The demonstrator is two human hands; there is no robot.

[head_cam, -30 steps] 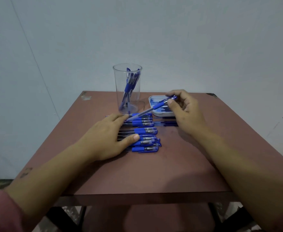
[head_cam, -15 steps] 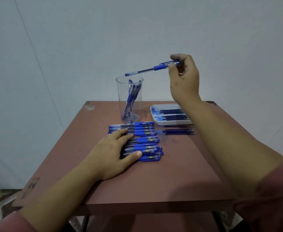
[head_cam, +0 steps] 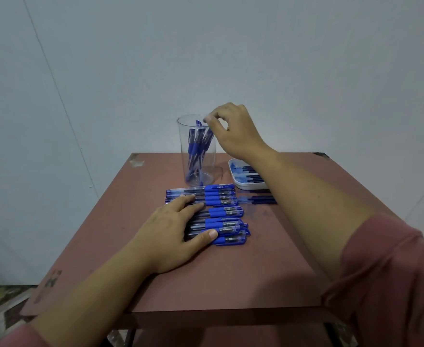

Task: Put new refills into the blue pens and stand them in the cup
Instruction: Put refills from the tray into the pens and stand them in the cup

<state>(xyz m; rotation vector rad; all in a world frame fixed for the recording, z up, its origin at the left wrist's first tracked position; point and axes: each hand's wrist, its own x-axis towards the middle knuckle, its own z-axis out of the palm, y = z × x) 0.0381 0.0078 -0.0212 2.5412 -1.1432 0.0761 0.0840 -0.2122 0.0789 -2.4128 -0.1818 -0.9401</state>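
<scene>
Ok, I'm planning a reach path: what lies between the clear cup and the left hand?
In the head view, only the far blue pens of the row lie between the cup and the left hand, which rests on that row.

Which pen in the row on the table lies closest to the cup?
The farthest pen, showing white lettering on its blue grip, right before the cup.

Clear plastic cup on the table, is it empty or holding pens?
Holding pens: several blue pens lean inside the upright clear plastic cup, visible through its wall.
</scene>
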